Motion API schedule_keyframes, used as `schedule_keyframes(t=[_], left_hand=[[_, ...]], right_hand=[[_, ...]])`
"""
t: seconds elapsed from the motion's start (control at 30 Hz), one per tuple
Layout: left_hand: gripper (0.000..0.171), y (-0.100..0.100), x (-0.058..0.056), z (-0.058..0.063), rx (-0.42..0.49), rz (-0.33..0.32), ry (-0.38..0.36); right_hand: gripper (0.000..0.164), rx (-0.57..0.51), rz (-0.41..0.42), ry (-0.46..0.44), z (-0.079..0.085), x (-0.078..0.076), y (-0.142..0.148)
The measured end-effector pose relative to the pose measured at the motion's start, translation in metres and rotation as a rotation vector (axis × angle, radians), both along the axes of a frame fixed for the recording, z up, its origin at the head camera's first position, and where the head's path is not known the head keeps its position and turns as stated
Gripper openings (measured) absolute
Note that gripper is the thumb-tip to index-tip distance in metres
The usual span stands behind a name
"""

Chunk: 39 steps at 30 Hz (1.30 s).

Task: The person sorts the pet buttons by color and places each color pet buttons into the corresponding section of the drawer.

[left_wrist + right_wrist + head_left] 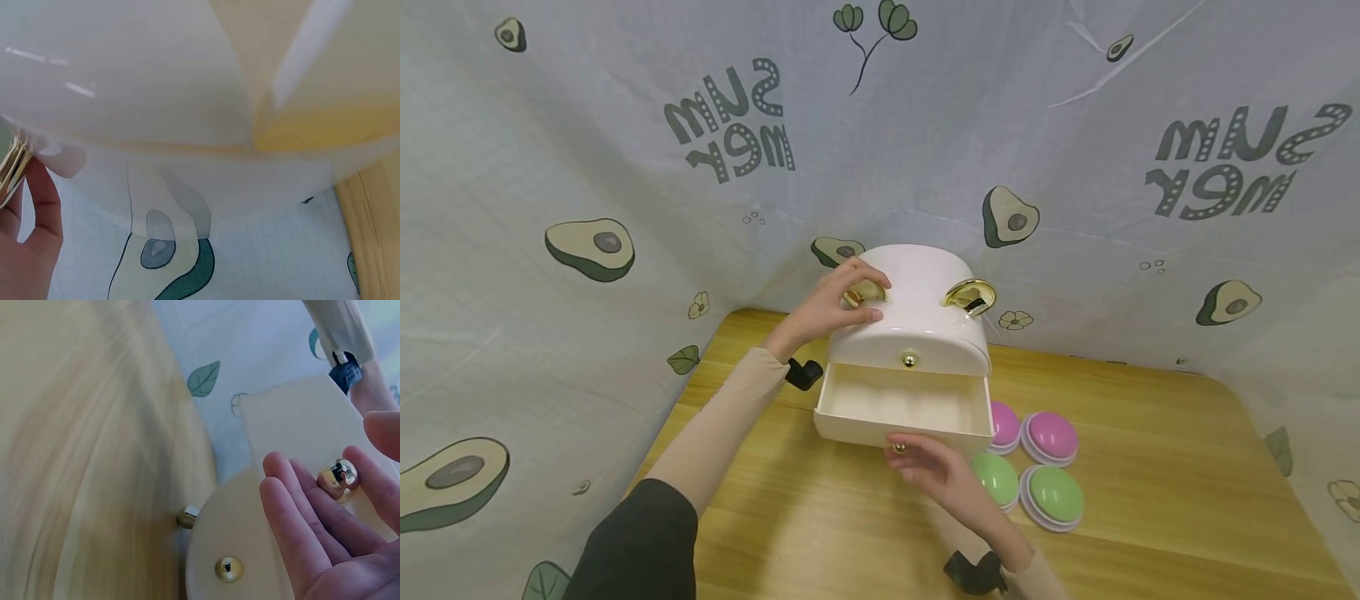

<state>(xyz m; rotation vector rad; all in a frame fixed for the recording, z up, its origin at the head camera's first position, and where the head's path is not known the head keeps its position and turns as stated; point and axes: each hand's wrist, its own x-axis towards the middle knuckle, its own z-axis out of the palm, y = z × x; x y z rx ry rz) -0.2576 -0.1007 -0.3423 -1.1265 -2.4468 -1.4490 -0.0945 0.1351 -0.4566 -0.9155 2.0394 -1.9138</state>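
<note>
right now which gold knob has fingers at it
The gold knob on the open drawer: it sits between fingers of the right hand. The upper knob and the lower knob have no fingers at them.

A curtained-off workspace, with avocado-print cloth [925, 158] behind a wooden table [1172, 467].

- Head: looks forward and steeply down from above, taking in the worktop [1165, 467] towards six o'clock and the patterned curtain [925, 158] across twelve.
- Left wrist: very close beside the white cabinet [137, 81], facing the curtain; left fingers [47, 212] at eight o'clock, worktop at four.
- Right wrist: near, turned sideways, facing the drawer knob [339, 480]; right fingers [297, 531] at four, worktop at nine.
- Head and right wrist share that knob; head and left wrist share the left fingers.
</note>
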Motion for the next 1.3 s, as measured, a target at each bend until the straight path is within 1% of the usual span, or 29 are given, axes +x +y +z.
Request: schedule_keyframes(t=[0.2, 0.37, 0.6, 0.93, 1.3], left_hand=[[0.035, -0.001, -0.002, -0.001, -0.012, -0.010, 0.018], [0.034, -0.001, -0.001, 0.001, -0.014, -0.007, 0.008], [0.034, 0.000, -0.002, 0.000, 0.008, -0.017, 0.000], [0.034, -0.001, -0.001, 0.000, -0.010, -0.006, 0.016], [0.034, -0.001, 0.000, -0.001, -0.003, 0.000, 0.019]], right_hand=[[0.042, 0.040, -0.001, -0.019, 0.000, 0.011, 0.000], [0.042, 0.025, 0.013, -0.025, -0.001, 0.021, 0.001], [0.041, 0.046, 0.008, -0.039, 0.002, 0.033, 0.002], [0.040, 0.035, 0.001, -0.064, 0.001, 0.038, 0.004], [0.039, 0.042, -0.047, -0.027, -0.003, 0.041, 0.001]])
